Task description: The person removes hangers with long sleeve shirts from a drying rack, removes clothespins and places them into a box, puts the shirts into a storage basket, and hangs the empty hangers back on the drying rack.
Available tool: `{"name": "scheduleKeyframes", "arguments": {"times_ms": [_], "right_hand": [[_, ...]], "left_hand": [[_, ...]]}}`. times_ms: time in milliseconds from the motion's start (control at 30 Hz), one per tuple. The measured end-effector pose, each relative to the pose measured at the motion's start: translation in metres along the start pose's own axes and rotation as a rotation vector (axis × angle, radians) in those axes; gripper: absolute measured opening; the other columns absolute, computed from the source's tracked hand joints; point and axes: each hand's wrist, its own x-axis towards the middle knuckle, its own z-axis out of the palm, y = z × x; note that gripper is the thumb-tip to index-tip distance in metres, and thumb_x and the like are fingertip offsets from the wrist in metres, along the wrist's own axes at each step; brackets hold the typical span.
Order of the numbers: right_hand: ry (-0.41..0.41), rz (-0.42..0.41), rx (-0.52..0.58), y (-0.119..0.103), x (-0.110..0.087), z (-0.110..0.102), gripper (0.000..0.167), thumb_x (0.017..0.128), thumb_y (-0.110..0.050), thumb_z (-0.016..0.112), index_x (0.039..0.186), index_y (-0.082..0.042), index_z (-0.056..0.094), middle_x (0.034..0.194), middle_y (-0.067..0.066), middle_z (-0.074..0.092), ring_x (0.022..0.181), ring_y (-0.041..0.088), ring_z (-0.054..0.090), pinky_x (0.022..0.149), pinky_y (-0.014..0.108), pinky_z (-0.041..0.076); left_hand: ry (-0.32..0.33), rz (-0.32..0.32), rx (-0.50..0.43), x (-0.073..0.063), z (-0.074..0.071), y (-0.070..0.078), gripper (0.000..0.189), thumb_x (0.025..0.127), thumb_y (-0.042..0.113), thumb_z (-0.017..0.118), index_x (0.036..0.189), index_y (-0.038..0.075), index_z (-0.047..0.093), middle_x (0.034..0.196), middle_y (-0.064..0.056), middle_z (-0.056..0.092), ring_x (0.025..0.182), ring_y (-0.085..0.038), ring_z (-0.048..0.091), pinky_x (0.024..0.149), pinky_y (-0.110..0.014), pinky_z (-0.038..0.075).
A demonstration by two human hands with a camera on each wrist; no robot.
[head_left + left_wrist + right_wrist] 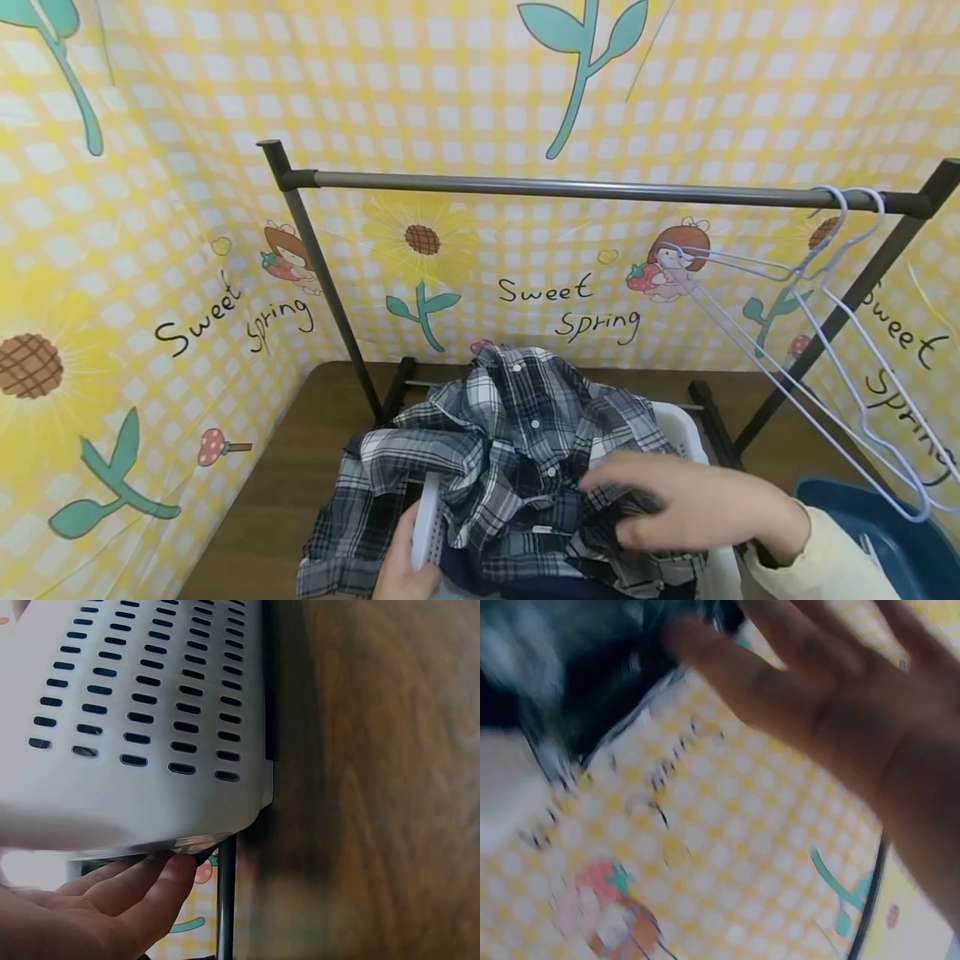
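Observation:
A white plastic laundry basket with slotted walls stands on the table, heaped with clothes. On top lies a black, grey and white plaid shirt with white buttons, part of it hanging over the basket's left side. Dark navy cloth shows beneath it near the front. My left hand holds the basket's left rim, the thumb at the inner side and the fingers against the outside. Over the right part of the shirt is my right hand, thumb spread from the fingers; it is blurred in the right wrist view.
A dark metal clothes rack spans the table behind the basket. Lavender wire hangers hang at its right end, reaching forward above a blue bin. Yellow checked cloth encloses the back and sides.

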Motion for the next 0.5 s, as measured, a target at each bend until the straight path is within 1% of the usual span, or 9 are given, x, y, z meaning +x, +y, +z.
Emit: {"name": "scheduleKeyframes", "arguments": {"times_ms": [67, 133, 200, 267, 300, 367, 400, 433, 500], "right_hand": [[0.153, 0.097, -0.083, -0.001, 0.003, -0.010, 0.039, 0.101, -0.027, 0.062, 0.140, -0.018, 0.058, 0.133, 0.003, 0.057, 0.111, 0.018, 0.059, 0.085, 0.038, 0.052], [0.289, 0.195, -0.168, 0.005, 0.011, -0.020, 0.041, 0.101, -0.028, 0.064, 0.139, -0.013, 0.058, 0.132, 0.009, 0.057, 0.111, 0.025, 0.060, 0.086, 0.043, 0.052], [0.353, 0.275, -0.226, 0.017, 0.020, -0.028, 0.052, 0.099, -0.026, 0.067, 0.145, -0.008, 0.051, 0.141, 0.019, 0.049, 0.122, 0.038, 0.054, 0.091, 0.054, 0.049], [0.360, 0.353, -0.271, 0.034, 0.030, -0.035, 0.070, 0.096, -0.029, 0.072, 0.154, -0.009, 0.039, 0.153, 0.027, 0.034, 0.134, 0.050, 0.038, 0.096, 0.067, 0.040], [0.342, 0.381, -0.281, 0.043, 0.035, -0.036, 0.080, 0.094, -0.030, 0.074, 0.158, -0.010, 0.031, 0.158, 0.030, 0.023, 0.139, 0.054, 0.028, 0.098, 0.073, 0.033], [0.289, 0.433, -0.299, 0.061, 0.043, -0.035, 0.094, 0.090, -0.033, 0.078, 0.162, -0.012, 0.020, 0.161, 0.033, 0.008, 0.141, 0.059, 0.017, 0.098, 0.078, 0.027], [0.257, 0.459, -0.311, 0.069, 0.047, -0.033, 0.097, 0.090, -0.033, 0.078, 0.163, -0.013, 0.017, 0.162, 0.033, 0.004, 0.142, 0.059, 0.014, 0.097, 0.078, 0.026], [0.225, 0.484, -0.330, 0.077, 0.051, -0.031, 0.097, 0.090, -0.033, 0.078, 0.163, -0.013, 0.016, 0.162, 0.032, 0.004, 0.142, 0.059, 0.015, 0.097, 0.079, 0.026], [0.185, 0.498, -0.392, 0.089, 0.056, -0.024, 0.092, 0.092, -0.030, 0.076, 0.162, -0.011, 0.020, 0.161, 0.032, 0.014, 0.139, 0.056, 0.028, 0.096, 0.074, 0.034]], "left_hand": [[-0.012, -0.005, -0.012, 0.000, 0.000, -0.002, 0.085, 0.074, -0.007, 0.048, 0.153, -0.009, 0.017, 0.136, -0.033, 0.040, 0.106, -0.036, 0.049, 0.083, -0.044, 0.043], [-0.015, -0.004, -0.019, 0.001, 0.000, -0.003, 0.085, 0.074, -0.007, 0.048, 0.153, -0.009, 0.017, 0.136, -0.033, 0.040, 0.106, -0.036, 0.049, 0.082, -0.044, 0.044], [-0.012, -0.002, -0.020, 0.001, -0.001, -0.003, 0.084, 0.075, -0.007, 0.048, 0.153, -0.008, 0.017, 0.136, -0.033, 0.040, 0.106, -0.036, 0.049, 0.082, -0.045, 0.044], [-0.012, -0.004, -0.023, 0.001, -0.001, -0.003, 0.084, 0.075, -0.007, 0.047, 0.153, -0.008, 0.017, 0.136, -0.033, 0.040, 0.105, -0.036, 0.049, 0.082, -0.045, 0.044], [-0.013, -0.003, -0.023, 0.001, -0.001, -0.003, 0.084, 0.075, -0.007, 0.047, 0.153, -0.009, 0.017, 0.136, -0.033, 0.040, 0.105, -0.036, 0.049, 0.082, -0.045, 0.044], [-0.015, 0.000, -0.023, 0.001, -0.001, -0.004, 0.083, 0.075, -0.007, 0.047, 0.153, -0.009, 0.017, 0.136, -0.033, 0.041, 0.105, -0.036, 0.050, 0.082, -0.045, 0.044], [-0.016, 0.004, -0.024, 0.001, -0.001, -0.004, 0.083, 0.076, -0.006, 0.047, 0.153, -0.009, 0.017, 0.135, -0.033, 0.041, 0.106, -0.036, 0.050, 0.082, -0.045, 0.045], [-0.017, 0.005, -0.026, 0.001, -0.001, -0.004, 0.083, 0.076, -0.006, 0.047, 0.153, -0.009, 0.017, 0.136, -0.033, 0.041, 0.106, -0.036, 0.050, 0.083, -0.045, 0.044], [-0.021, 0.013, -0.030, 0.001, -0.001, -0.005, 0.083, 0.076, -0.007, 0.048, 0.153, -0.009, 0.017, 0.136, -0.033, 0.041, 0.107, -0.036, 0.050, 0.083, -0.044, 0.044]]}}
